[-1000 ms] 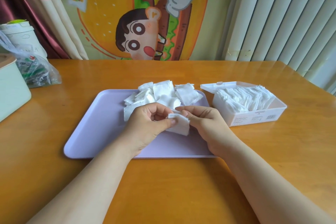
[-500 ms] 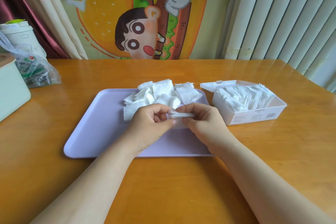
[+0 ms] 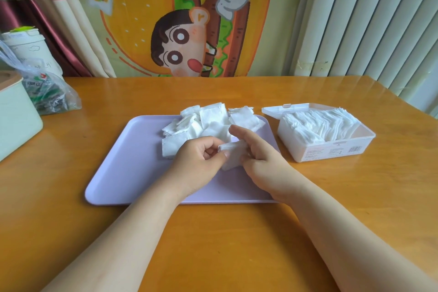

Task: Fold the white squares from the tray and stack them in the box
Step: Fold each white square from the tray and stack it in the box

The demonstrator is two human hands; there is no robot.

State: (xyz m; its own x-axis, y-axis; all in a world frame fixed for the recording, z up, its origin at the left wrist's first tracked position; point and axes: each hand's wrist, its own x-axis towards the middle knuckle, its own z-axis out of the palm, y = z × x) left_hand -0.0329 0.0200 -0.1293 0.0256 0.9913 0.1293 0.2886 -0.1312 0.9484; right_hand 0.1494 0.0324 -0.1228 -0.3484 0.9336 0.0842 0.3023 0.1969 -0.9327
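Your left hand (image 3: 201, 161) pinches a small folded white fabric square (image 3: 233, 155) between thumb and forefinger. Your right hand (image 3: 260, 159) grips its other side, forefinger stretched out. The piece sits over the middle of the flat lilac plastic tray (image 3: 132, 161). A loose heap of unfolded white squares (image 3: 213, 121) lies at the tray's 12 to 1 o'clock edge, some overhanging the rim. At the tray's 3 o'clock, apart from it, stands the translucent white plastic box (image 3: 331, 153), lid open at its 11 o'clock side. It holds a leaning row of folded squares (image 3: 320, 125). On the wooden surface (image 3: 213, 244) at 10 o'clock sit a clear plastic bag (image 3: 49, 97) and a pale green container (image 3: 16, 123).
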